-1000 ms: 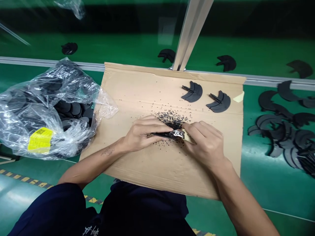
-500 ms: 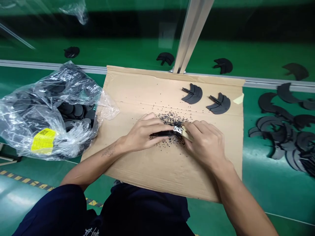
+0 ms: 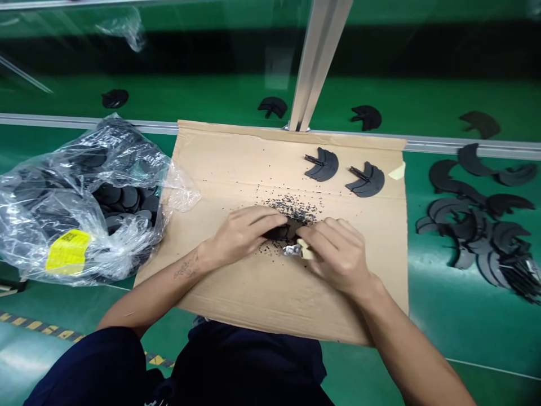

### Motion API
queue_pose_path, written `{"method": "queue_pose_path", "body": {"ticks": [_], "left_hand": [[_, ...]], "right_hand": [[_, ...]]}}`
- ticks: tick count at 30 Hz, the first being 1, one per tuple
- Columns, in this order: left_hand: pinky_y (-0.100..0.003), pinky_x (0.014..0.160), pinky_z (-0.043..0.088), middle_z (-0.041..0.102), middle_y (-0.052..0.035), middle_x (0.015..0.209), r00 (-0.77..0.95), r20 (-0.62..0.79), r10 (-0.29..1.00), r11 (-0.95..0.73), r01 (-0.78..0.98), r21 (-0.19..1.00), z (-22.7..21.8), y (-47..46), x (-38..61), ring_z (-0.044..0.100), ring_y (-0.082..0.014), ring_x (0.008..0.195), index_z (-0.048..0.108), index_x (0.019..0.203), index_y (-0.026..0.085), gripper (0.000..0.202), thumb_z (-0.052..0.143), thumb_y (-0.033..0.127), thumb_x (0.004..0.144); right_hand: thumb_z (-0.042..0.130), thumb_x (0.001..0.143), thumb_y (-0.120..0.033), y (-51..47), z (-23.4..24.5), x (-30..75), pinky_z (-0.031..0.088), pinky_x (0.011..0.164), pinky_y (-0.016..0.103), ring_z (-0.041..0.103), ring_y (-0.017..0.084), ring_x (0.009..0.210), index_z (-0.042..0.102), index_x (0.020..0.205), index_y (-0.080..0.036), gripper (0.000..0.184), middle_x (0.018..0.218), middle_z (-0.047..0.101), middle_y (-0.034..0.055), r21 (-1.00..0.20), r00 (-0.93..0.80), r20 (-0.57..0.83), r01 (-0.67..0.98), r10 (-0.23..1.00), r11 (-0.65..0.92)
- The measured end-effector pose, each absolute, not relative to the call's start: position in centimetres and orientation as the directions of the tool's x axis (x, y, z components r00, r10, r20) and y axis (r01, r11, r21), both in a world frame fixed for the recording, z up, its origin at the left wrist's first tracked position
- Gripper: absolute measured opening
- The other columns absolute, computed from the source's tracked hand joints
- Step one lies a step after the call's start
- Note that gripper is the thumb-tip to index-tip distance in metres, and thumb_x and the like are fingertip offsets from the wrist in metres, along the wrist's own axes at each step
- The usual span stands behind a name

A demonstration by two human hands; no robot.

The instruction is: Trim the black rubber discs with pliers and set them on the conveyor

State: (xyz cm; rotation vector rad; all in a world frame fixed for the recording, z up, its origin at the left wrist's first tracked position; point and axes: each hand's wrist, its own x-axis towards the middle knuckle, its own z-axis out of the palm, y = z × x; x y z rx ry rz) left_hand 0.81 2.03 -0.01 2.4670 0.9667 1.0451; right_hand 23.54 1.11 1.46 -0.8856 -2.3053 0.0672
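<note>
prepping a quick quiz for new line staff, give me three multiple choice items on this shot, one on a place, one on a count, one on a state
1. Where does the clear plastic bag of black discs lie?
A. left of the cardboard sheet
B. on the far belt
C. right of the cardboard sheet

2. How many fan-shaped black pieces lie on the far right part of the cardboard sheet?
A. none
B. two
C. five

3. How are the hands placed?
A. both lifted off the cardboard
B. one inside the bag
C. both down on the cardboard, closed on small items

Answers:
1 A, the bag sits against the sheet's left edge.
2 B, one piece and another lie side by side there.
3 C, the left hand grips a black part and the right hand a small metal tool, over black crumbs.
</note>
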Motion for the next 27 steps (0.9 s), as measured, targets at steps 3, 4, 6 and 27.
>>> {"method": "queue_pose_path", "body": {"ticks": [3,4,6,27], "left_hand": [[-0.034,0.087,0.058,0.076,-0.0056,0.107,0.533,0.507,0.677,-0.731,0.570,0.375,-0.2,2.3,0.6,0.069,-0.0170,0.098,0.067,0.118,0.021,0.033,0.053,0.003,0.093],[-0.034,0.086,0.058,0.076,-0.0057,0.107,0.522,0.506,0.687,-0.723,0.560,0.404,-0.2,2.4,0.5,0.068,-0.0172,0.099,0.067,0.118,0.021,0.035,0.053,0.001,0.092],[-0.035,0.087,0.059,0.076,-0.0063,0.108,0.489,0.498,0.717,-0.697,0.482,0.531,0.0,2.6,0.4,0.069,-0.0171,0.100,0.068,0.117,0.020,0.038,0.053,-0.002,0.088],[-0.034,0.093,0.062,0.079,-0.0057,0.110,0.480,0.379,0.792,-0.505,0.164,0.847,1.0,2.3,0.7,0.073,-0.0160,0.105,0.073,0.113,0.021,0.041,0.058,-0.003,0.084]], "right_hand": [[0.053,0.092,-0.010,1.0,1.6,23.7,0.038,0.058,0.031,0.054,0.014,0.063,0.064,0.095,-0.017,0.014,0.071,0.066,0.0024,-0.281,-0.583,0.579,0.514,0.570,0.811],[0.055,0.092,-0.012,1.2,1.7,23.9,0.040,0.059,0.030,0.055,0.014,0.065,0.064,0.096,-0.017,0.011,0.073,0.066,0.0029,-0.345,-0.567,0.579,0.481,0.586,0.806],[0.057,0.091,-0.014,1.6,1.6,24.3,0.043,0.061,0.030,0.056,0.015,0.067,0.064,0.098,-0.017,0.010,0.075,0.066,0.0038,-0.431,-0.508,0.565,0.490,0.650,0.758],[0.050,0.092,-0.014,2.2,1.5,25.0,0.042,0.062,0.031,0.055,0.015,0.066,0.069,0.097,-0.016,0.020,0.071,0.067,0.0037,-0.134,-0.572,0.445,0.718,0.689,0.683]]}}
